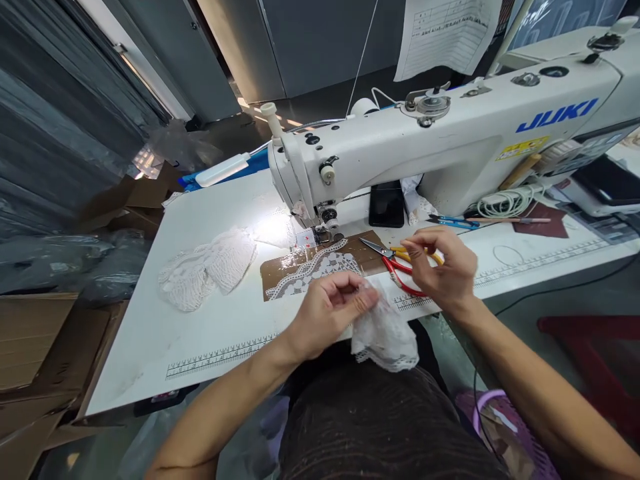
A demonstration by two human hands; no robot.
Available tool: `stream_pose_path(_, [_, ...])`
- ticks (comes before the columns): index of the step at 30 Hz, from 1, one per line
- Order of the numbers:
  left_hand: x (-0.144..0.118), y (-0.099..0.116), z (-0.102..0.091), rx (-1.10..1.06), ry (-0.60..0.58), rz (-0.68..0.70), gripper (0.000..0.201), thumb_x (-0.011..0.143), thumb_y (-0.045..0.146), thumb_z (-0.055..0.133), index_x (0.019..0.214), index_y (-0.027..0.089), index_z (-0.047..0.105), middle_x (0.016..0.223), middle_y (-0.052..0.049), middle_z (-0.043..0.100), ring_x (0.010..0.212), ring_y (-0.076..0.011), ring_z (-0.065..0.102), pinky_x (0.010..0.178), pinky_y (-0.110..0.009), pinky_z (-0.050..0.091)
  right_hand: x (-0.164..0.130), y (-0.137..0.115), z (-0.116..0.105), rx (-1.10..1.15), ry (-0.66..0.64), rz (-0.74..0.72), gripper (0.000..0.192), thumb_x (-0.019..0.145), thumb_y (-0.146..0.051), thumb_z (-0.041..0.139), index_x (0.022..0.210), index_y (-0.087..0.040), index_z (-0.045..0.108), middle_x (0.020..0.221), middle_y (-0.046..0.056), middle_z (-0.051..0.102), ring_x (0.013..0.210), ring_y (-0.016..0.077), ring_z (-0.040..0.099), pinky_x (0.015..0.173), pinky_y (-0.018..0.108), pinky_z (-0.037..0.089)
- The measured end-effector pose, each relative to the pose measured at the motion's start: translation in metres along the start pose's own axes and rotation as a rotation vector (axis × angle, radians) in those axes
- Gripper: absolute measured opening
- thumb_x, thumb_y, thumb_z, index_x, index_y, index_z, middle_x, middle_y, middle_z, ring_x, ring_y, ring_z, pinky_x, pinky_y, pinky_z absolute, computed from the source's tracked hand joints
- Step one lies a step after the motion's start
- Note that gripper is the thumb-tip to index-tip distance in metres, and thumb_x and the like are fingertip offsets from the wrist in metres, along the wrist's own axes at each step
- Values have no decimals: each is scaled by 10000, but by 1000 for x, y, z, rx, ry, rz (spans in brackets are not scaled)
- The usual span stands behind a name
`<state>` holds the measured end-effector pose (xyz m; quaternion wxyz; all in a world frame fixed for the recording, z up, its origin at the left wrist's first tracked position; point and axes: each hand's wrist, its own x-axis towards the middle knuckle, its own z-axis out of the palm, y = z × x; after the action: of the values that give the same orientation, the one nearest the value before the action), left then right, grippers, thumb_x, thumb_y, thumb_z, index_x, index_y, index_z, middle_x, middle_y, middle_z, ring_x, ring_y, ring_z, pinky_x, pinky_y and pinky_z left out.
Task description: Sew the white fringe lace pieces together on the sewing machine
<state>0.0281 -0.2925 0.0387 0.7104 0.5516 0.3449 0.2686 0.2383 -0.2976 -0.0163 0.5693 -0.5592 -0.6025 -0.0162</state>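
My left hand (pixel 327 313) pinches a bunched piece of white lace (pixel 384 333) that hangs over the table's front edge onto my lap. Just to the right, my right hand (pixel 443 267) has its fingers curled close to the lace; whether it grips the fabric or a thread is not clear. Under and behind the right hand lie red-handled scissors (pixel 397 267) with yellow-handled ones beside them. A strip of white lace (pixel 315 270) lies on a brown pattern card (pixel 273 273) in front of the needle of the white JUKI sewing machine (pixel 450 143).
A pile of white lace pieces (pixel 205 270) sits at the left of the white table (pixel 200 333). A black phone (pixel 386 205), blue scissors (pixel 453 221), a pencil and coiled cable lie by the machine. Cardboard boxes (pixel 35 360) stand left; a purple basket (pixel 505 427) sits at the lower right.
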Motion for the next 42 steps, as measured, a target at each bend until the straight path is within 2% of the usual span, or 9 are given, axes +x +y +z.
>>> stream_pose_path(5, [10, -1, -11, 134, 98, 54, 253, 798, 371, 771, 797, 138, 672, 740, -15, 658, 644, -98, 564, 602, -200, 448, 2, -23, -17, 489, -246, 459, 269, 816, -500, 749, 833, -241, 674, 838, 45, 667, 684, 177, 581, 577, 311, 474])
stream_pose_path(10, [11, -7, -15, 232, 101, 70, 243, 824, 375, 737, 810, 141, 675, 719, -12, 659, 625, -99, 560, 573, -196, 428, 0, -33, -12, 641, -621, 631, 413, 767, -508, 791, 1047, -216, 705, 804, 26, 649, 661, 144, 537, 552, 273, 443])
stream_pose_path(15, [12, -13, -17, 323, 110, 80, 256, 837, 396, 714, 854, 142, 700, 777, -38, 680, 667, -123, 571, 587, -212, 435, 6, -41, 5, 715, -669, 721, 380, 734, -536, 799, 829, -188, 681, 700, 1, 607, 623, 125, 509, 527, 248, 404])
stream_pose_path(19, [10, -13, -19, 274, 140, 65, 255, 824, 395, 732, 821, 148, 668, 695, -1, 618, 580, -89, 489, 527, -198, 370, 6, -48, 12, 645, -551, 601, 314, 812, -492, 733, 759, -198, 636, 675, 5, 613, 591, 132, 523, 522, 259, 425])
stream_pose_path(23, [8, -11, -19, 86, 89, -8, 347, 806, 476, 748, 829, 145, 646, 622, 32, 516, 539, -69, 410, 498, -190, 302, -8, -47, 14, 330, -365, 106, 77, 895, -263, 622, 826, -234, 637, 858, 69, 713, 762, 201, 654, 652, 329, 522])
stream_pose_path(27, [10, -8, -25, -28, -61, -105, 457, 715, 563, 799, 796, 145, 632, 683, -5, 553, 582, -89, 452, 504, -202, 309, -19, -52, 14, 326, -410, -292, 238, 866, -67, 549, 972, -273, 604, 963, 37, 739, 891, 194, 703, 722, 318, 539])
stream_pose_path(35, [-14, 33, -64, 336, -409, -173, 293, 807, 439, 726, 746, 165, 642, 626, 13, 546, 527, -85, 429, 462, -196, 310, -31, -25, 0, 125, -571, -387, 229, 822, -57, 436, 915, -225, 560, 775, 38, 687, 629, 178, 640, 550, 285, 434])
stream_pose_path(37, [-21, 40, -70, 348, -336, -124, 263, 824, 406, 713, 740, 164, 653, 625, 8, 548, 528, -87, 431, 469, -200, 319, -27, -3, -14, -49, -489, -359, 158, 856, -118, 464, 858, -219, 586, 701, 32, 675, 555, 175, 609, 527, 287, 412])
stream_pose_path(42, [-10, 25, -64, 477, -87, -30, 226, 848, 388, 699, 883, 165, 698, 655, 6, 586, 533, -85, 450, 484, -194, 337, -9, 6, -38, -126, -492, 166, 331, 882, -536, 631, 760, -229, 614, 514, -14, 546, 403, 137, 420, 421, 283, 287])
